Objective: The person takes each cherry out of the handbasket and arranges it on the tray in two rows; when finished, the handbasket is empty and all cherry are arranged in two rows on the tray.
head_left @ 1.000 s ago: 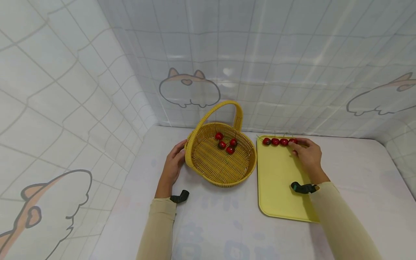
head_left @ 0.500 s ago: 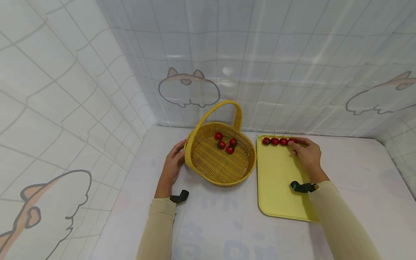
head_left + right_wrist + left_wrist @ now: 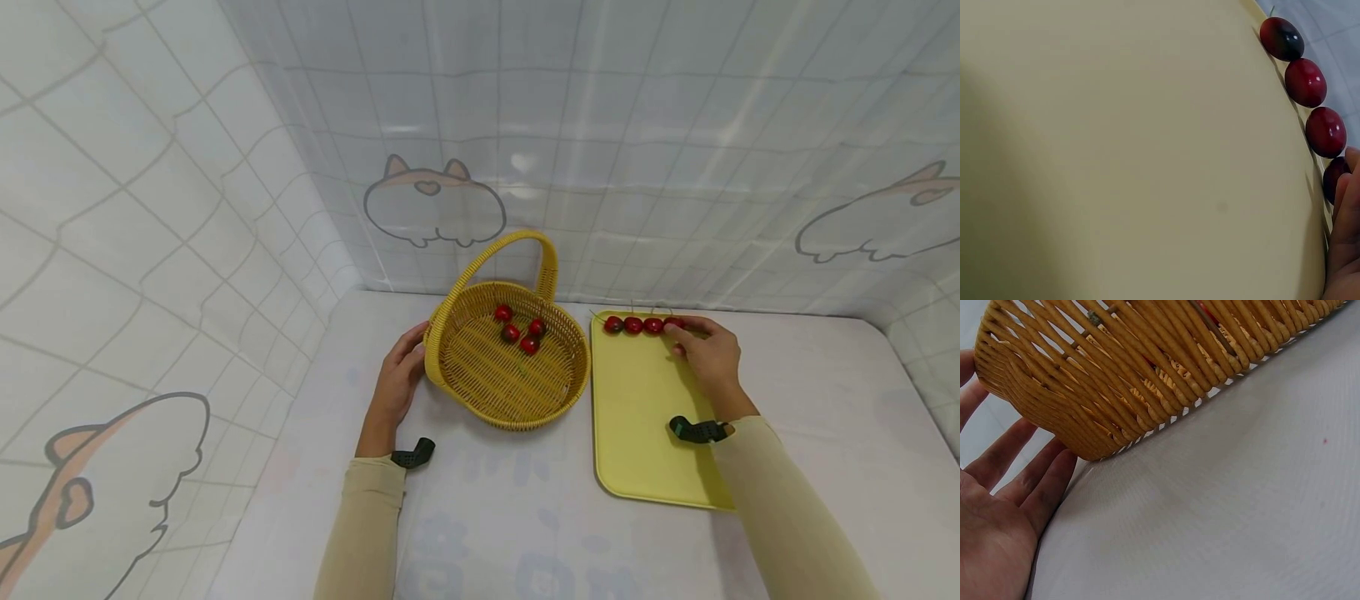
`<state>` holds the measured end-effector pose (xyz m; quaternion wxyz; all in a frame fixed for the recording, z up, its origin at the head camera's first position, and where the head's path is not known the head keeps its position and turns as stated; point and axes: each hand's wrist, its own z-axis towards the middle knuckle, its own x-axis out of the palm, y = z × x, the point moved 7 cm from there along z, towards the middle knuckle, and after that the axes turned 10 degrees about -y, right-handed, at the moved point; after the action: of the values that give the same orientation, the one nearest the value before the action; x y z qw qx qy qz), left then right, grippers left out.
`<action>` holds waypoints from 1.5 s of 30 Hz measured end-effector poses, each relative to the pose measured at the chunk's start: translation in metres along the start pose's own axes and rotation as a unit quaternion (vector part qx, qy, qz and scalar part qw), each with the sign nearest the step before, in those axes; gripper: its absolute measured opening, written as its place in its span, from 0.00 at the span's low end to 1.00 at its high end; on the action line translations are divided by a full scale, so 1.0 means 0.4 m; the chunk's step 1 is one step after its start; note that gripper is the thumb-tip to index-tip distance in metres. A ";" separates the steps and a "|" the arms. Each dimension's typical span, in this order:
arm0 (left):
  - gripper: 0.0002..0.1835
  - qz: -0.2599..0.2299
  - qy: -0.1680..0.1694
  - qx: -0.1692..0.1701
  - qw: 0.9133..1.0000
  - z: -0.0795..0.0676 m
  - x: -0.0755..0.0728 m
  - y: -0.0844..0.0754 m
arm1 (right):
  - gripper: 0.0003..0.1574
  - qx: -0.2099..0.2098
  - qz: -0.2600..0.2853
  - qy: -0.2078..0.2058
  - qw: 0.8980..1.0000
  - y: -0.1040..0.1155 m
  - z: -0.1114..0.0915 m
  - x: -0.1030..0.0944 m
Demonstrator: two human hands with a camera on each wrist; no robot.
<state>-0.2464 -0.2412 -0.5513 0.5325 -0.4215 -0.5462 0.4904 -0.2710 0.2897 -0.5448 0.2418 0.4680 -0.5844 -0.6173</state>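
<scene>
Plainly, our right hand (image 3: pixel 712 357) had one cherry (image 3: pixel 1335 178) pinched between thumb and fingers, the grip closed down to the fruit's width and partly hiding it. That cherry sat at the far edge of the yellow tray (image 3: pixel 645 417), toward the far-right corner, and ended a close row: three cherries (image 3: pixel 633 325) ran from it to the tray's far-left corner, stems pointing out past the edge. Our left hand (image 3: pixel 399 379) was spread, palm bare, its fingers resting against the left side of the basket (image 3: pixel 480 408) without curling round it. The basket stood upright near the table's (image 3: pixel 487 508) far edge, just beside the tray's left edge, handle (image 3: pixel 551 275) arching up. In it we saw four cherries (image 3: pixel 510 333) grouped toward the far rim.
</scene>
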 end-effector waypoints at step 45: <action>0.25 0.010 -0.002 0.000 1.000 -0.004 0.002 -0.012 | 0.38 0.008 0.065 0.006 0.998 0.020 -0.020 -0.020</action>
<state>-0.2445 -0.2409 -0.5467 0.5268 -0.4260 -0.5431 0.4961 -0.2625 0.2908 -0.5339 0.2811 0.4350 -0.6172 -0.5923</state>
